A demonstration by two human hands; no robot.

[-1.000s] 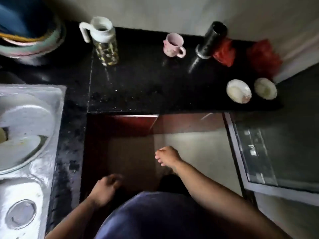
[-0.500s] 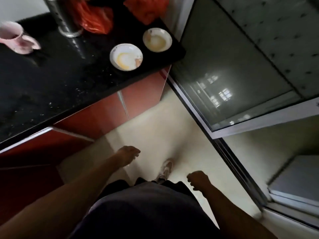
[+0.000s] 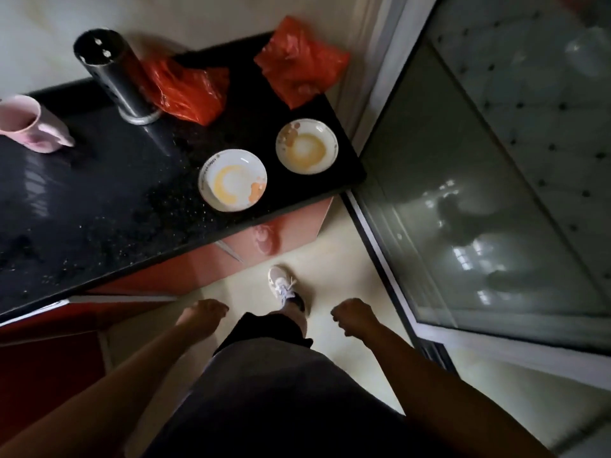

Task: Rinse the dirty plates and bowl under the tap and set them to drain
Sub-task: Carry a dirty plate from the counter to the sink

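Note:
Two dirty white plates lie side by side near the right end of the black counter (image 3: 99, 206). The nearer plate (image 3: 232, 180) carries an orange sauce ring and a smear. The farther plate (image 3: 306, 146) has a wider yellow-orange stain. Both hands hang low over the floor, well short of the counter. My left hand (image 3: 203, 315) is curled with nothing in it. My right hand (image 3: 352, 315) is closed in a loose fist, also holding nothing. No sink or tap is in view.
A dark metal utensil holder (image 3: 112, 74), two red plastic bags (image 3: 188, 90) (image 3: 299, 61) and a pink mug (image 3: 24, 125) stand at the counter's back. Red cabinet fronts (image 3: 205, 272) run below. A glass sliding door (image 3: 479, 200) closes the right side. My shoe (image 3: 281, 285) is on the pale floor.
The view has swung right, away from the sink, and closer to the counter's end. The plates now appear larger and nearer. Both hands stay low and hold nothing.

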